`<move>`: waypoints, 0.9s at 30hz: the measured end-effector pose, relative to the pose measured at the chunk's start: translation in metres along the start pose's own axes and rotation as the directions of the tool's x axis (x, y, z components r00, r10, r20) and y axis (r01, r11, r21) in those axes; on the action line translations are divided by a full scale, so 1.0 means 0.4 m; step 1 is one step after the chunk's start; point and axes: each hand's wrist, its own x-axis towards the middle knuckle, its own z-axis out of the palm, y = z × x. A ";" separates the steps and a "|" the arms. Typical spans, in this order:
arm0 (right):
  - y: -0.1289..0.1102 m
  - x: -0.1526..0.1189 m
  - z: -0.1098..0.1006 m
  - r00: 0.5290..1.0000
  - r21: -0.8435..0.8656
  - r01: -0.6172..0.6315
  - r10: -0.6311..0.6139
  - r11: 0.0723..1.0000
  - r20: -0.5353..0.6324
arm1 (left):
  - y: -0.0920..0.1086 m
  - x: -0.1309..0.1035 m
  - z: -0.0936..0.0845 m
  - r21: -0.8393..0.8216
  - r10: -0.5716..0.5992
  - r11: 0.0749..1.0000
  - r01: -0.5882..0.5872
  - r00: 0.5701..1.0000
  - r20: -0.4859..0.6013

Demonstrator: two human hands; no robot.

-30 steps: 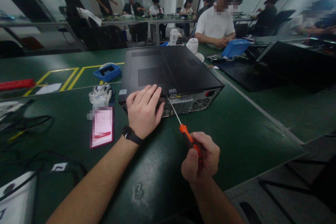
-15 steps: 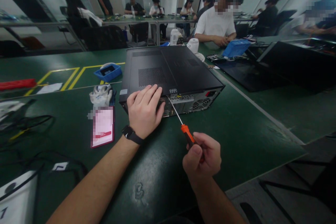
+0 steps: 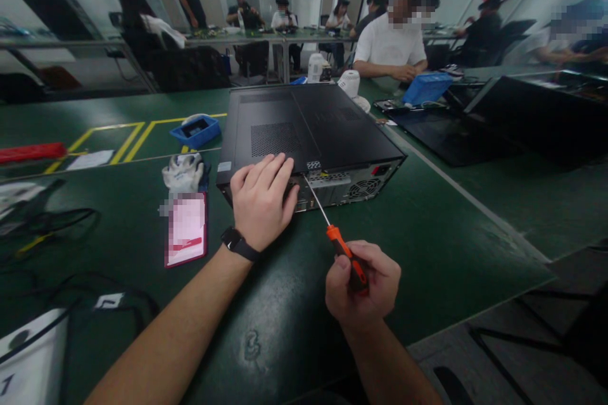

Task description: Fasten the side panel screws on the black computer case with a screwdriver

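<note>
A black desktop computer case (image 3: pixel 327 120) lies flat on the green table, its rear panel facing me. My left hand (image 3: pixel 263 202) rests on the case's near edge, fingers stretched over the top and thumb against the rear panel. In my right hand (image 3: pixel 363 281) is an orange and black screwdriver (image 3: pixel 346 250), held by the handle between thumb and fingers. The screwdriver slants up and left, its tip at the upper edge of the rear panel beside my left hand. What the tip touches is too small to make out.
Left of the case are a blue tray (image 3: pixel 196 131), pale gloves (image 3: pixel 184 171) and a pink-screened device (image 3: pixel 187 228). Black cables (image 3: pixel 61 221) lie farther left. A person in a white shirt (image 3: pixel 392 44) works across the table, near a blue box (image 3: pixel 427 85) and a black panel (image 3: pixel 441 133).
My right hand has turned around the screwdriver handle; the thumb has shifted left and more of the handle shows. The tip, my left hand and the case stay in place.
</note>
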 end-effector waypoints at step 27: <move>0.007 -0.018 -0.008 0.999 0.057 -0.034 0.035 0.998 -0.008 | 0.000 0.001 -0.001 -0.002 0.004 1.000 -0.004 1.000 -0.001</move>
